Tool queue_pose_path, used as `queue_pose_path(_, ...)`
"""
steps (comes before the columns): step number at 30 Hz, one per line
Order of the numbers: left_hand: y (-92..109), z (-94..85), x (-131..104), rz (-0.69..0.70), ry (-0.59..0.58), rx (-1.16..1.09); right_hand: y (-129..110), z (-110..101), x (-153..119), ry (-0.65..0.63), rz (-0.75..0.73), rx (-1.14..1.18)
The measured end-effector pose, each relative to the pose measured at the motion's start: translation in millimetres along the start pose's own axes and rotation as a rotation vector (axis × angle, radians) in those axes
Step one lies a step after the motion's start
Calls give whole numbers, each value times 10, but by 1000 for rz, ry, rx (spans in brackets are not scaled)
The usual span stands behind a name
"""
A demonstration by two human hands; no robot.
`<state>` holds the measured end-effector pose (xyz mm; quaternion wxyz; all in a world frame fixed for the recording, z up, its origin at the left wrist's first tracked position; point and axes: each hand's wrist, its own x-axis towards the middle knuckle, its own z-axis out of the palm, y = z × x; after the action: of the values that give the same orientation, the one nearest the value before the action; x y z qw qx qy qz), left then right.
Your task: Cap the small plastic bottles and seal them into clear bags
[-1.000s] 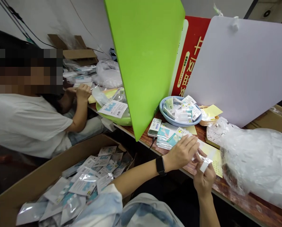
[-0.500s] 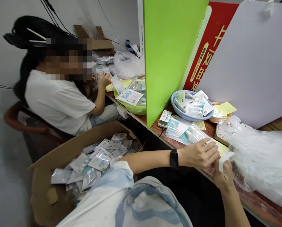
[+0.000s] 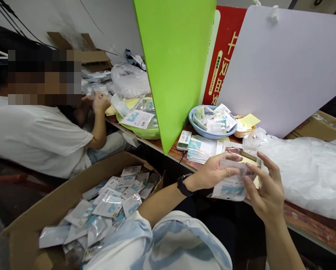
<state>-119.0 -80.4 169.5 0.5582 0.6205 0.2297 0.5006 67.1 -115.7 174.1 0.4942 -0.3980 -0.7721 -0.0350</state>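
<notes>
With the held packet as the dial's centre and the far side of the worktop at twelve, the left hand (image 3: 210,173) comes in from nine, closed on the top part of a clear, card-backed packet (image 3: 230,187), its thumb laid flat across the printed face. The right hand (image 3: 269,193) comes from four, half open with fingers parted, thumb and forefinger tips at the packet's right edge; whether they press on it cannot be told. The packet is tilted, its lower corner out over the front edge of the worktop (image 3: 320,228). Between ten and eleven lies a stack of flat packets (image 3: 201,149), with a small white electronic device (image 3: 184,140) just beside it, at ten. A blue basin (image 3: 210,135) full of packets stands at eleven, and a small orange tray (image 3: 242,134) holding yellow paper stands between twelve and one. At three, crumpled white plastic film (image 3: 305,174) spreads over the worktop. A cardboard carton (image 3: 72,195) heaped with bagged packets sits near nine; beyond it a co-worker in a white T-shirt (image 3: 35,138) sits with raised hands, and a green basin (image 3: 143,134) stands towards ten, past a green divider panel (image 3: 179,67).
</notes>
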Motion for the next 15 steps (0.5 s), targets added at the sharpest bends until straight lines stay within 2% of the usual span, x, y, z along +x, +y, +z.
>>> queue_pose_path(3, -59, 87, -38, -204, 176, -231, 50, 68, -16, -46, 167, 71)
queue_pose_path(5, -109, 111, -62, -280, 219, -316, 122, 113, -38, -63, 247, 96)
queue_pose_path(7, -123, 99, -83, -278, 213, -295, 181, 125, -43, -82, 273, 115)
queue_pose_path(12, -40, 12, -86, -176, 64, -59, 183, 20, 39, -248, 202, 122)
queue_pose_path(15, -29, -10, -68, -105, 90, 31, 161, -25, 84, -271, 196, 101)
